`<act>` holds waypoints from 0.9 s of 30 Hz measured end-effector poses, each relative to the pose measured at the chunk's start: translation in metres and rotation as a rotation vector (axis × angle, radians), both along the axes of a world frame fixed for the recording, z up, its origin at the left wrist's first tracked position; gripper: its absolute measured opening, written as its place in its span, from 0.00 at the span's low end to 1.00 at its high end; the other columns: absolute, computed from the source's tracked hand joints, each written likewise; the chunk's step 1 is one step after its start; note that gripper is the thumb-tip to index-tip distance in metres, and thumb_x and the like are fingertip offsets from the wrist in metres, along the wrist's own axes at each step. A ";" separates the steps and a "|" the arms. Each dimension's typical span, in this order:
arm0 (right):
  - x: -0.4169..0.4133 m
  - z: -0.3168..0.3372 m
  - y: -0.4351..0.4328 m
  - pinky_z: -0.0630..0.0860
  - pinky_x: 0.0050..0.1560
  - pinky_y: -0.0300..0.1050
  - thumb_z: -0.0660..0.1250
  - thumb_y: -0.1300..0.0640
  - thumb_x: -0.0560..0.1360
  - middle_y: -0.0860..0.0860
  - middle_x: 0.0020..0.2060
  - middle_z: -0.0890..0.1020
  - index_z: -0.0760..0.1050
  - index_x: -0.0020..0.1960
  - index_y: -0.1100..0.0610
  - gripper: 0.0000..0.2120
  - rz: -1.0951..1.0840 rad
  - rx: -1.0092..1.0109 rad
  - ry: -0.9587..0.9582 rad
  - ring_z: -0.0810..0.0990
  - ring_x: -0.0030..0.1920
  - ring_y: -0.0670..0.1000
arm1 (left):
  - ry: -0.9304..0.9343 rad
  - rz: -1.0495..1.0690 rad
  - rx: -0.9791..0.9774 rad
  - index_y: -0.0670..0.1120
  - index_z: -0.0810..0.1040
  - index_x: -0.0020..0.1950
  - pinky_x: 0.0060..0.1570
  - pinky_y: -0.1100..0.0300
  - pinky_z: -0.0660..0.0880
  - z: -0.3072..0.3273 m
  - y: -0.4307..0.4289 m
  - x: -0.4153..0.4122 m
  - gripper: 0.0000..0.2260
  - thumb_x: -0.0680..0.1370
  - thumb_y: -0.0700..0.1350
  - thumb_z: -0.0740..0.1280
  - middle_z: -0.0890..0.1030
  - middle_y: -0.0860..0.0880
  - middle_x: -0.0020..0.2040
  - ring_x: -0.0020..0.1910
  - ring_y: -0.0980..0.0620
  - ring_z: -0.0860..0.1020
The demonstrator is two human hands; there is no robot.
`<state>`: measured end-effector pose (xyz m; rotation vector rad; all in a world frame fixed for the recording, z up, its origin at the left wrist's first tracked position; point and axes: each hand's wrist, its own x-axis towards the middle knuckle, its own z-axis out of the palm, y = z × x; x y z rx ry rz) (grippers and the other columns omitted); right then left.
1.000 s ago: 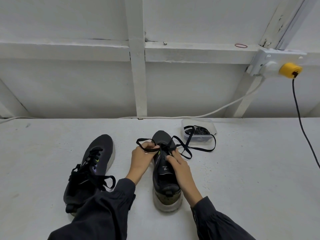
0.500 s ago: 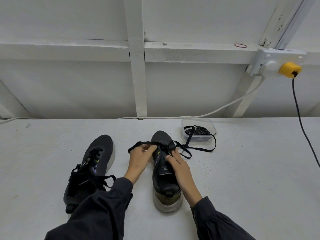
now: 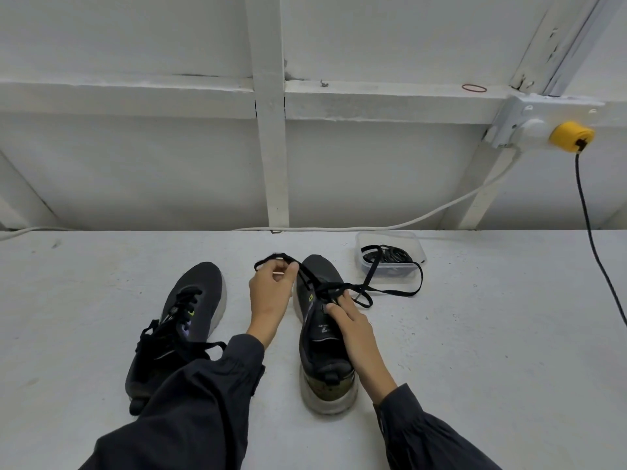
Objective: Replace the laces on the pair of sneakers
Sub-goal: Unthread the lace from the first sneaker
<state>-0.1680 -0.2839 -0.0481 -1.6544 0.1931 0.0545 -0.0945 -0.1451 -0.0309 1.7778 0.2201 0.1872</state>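
Now left hand [image 3: 271,296] pinches black lace [image 3: 393,293]; right hand [image 3: 353,330] flat on sneaker [image 3: 325,271]; clear tub [image 3: 390,236] holds coiled laces [image 3: 395,256]

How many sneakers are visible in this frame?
2. The left sneaker lies laced, partly behind the left sleeve. The middle sneaker sits right of it, with the left hand pinching its lace. None seems hidden.
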 end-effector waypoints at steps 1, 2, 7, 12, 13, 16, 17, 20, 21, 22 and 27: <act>0.000 0.001 0.000 0.70 0.56 0.33 0.63 0.53 0.79 0.41 0.68 0.73 0.77 0.51 0.48 0.05 -0.005 0.006 -0.007 0.72 0.66 0.42 | 0.032 -0.028 -0.010 0.46 0.79 0.43 0.39 0.62 0.77 -0.003 -0.001 -0.002 0.07 0.77 0.49 0.70 0.80 0.49 0.39 0.40 0.48 0.77; 0.000 0.002 0.001 0.70 0.55 0.33 0.63 0.53 0.79 0.39 0.67 0.74 0.79 0.52 0.49 0.06 -0.013 0.012 -0.012 0.72 0.65 0.41 | 0.067 -0.063 -0.009 0.45 0.79 0.43 0.42 0.57 0.78 -0.006 -0.002 -0.005 0.10 0.77 0.51 0.70 0.80 0.49 0.39 0.40 0.49 0.77; 0.000 0.002 0.002 0.70 0.54 0.37 0.62 0.53 0.79 0.45 0.66 0.75 0.79 0.54 0.48 0.08 -0.012 -0.011 -0.007 0.76 0.61 0.45 | 0.095 -0.164 0.117 0.43 0.80 0.43 0.48 0.48 0.78 -0.017 -0.006 -0.013 0.09 0.75 0.47 0.73 0.81 0.48 0.38 0.37 0.51 0.76; -0.001 0.003 0.001 0.70 0.54 0.38 0.62 0.54 0.80 0.42 0.63 0.77 0.79 0.57 0.48 0.10 -0.008 0.002 -0.011 0.76 0.62 0.46 | -0.030 -0.071 0.141 0.41 0.79 0.43 0.45 0.52 0.78 -0.005 -0.002 -0.005 0.05 0.77 0.42 0.70 0.80 0.48 0.39 0.41 0.46 0.78; -0.001 0.004 0.001 0.71 0.55 0.38 0.62 0.55 0.80 0.43 0.62 0.78 0.79 0.58 0.48 0.10 -0.004 0.003 -0.021 0.76 0.61 0.47 | -0.058 -0.016 0.100 0.43 0.78 0.43 0.42 0.58 0.77 -0.002 -0.002 -0.003 0.05 0.78 0.42 0.69 0.79 0.50 0.39 0.40 0.46 0.78; -0.002 0.004 0.001 0.71 0.58 0.39 0.61 0.55 0.80 0.42 0.63 0.77 0.79 0.58 0.49 0.10 0.004 -0.007 -0.031 0.76 0.62 0.46 | -0.104 0.085 -0.013 0.48 0.76 0.42 0.32 0.72 0.71 0.002 -0.004 -0.004 0.06 0.79 0.43 0.68 0.78 0.50 0.38 0.39 0.46 0.77; -0.001 0.004 0.002 0.72 0.60 0.40 0.61 0.55 0.80 0.42 0.65 0.76 0.79 0.58 0.49 0.10 0.004 -0.006 -0.029 0.75 0.63 0.46 | -0.096 0.076 -0.033 0.48 0.75 0.42 0.32 0.72 0.72 0.001 -0.005 -0.005 0.06 0.79 0.44 0.67 0.79 0.49 0.39 0.40 0.46 0.77; 0.000 0.003 0.002 0.71 0.66 0.49 0.61 0.55 0.80 0.45 0.67 0.75 0.79 0.57 0.49 0.10 0.004 -0.011 -0.019 0.75 0.63 0.47 | 0.003 -0.010 -0.031 0.47 0.77 0.46 0.41 0.62 0.75 -0.007 -0.006 -0.011 0.09 0.78 0.52 0.69 0.81 0.49 0.41 0.39 0.48 0.78; 0.001 0.003 0.002 0.71 0.65 0.49 0.61 0.55 0.80 0.45 0.66 0.76 0.79 0.56 0.49 0.10 0.001 -0.015 -0.018 0.75 0.63 0.48 | 0.038 -0.043 -0.027 0.47 0.78 0.46 0.42 0.60 0.75 -0.011 -0.007 -0.014 0.11 0.76 0.54 0.70 0.81 0.50 0.41 0.37 0.50 0.78; 0.001 0.003 0.002 0.72 0.64 0.49 0.61 0.55 0.80 0.46 0.64 0.77 0.79 0.56 0.48 0.09 -0.002 -0.015 -0.021 0.76 0.62 0.48 | 0.061 -0.078 -0.015 0.46 0.78 0.47 0.42 0.60 0.75 -0.014 -0.008 -0.016 0.12 0.75 0.54 0.72 0.82 0.50 0.41 0.36 0.52 0.77; 0.000 0.004 0.003 0.72 0.55 0.42 0.61 0.55 0.80 0.46 0.56 0.79 0.78 0.54 0.48 0.08 -0.003 -0.001 -0.019 0.78 0.57 0.48 | 0.013 -0.136 0.126 0.40 0.77 0.42 0.45 0.51 0.77 -0.017 -0.009 -0.015 0.08 0.76 0.44 0.72 0.81 0.46 0.40 0.39 0.47 0.77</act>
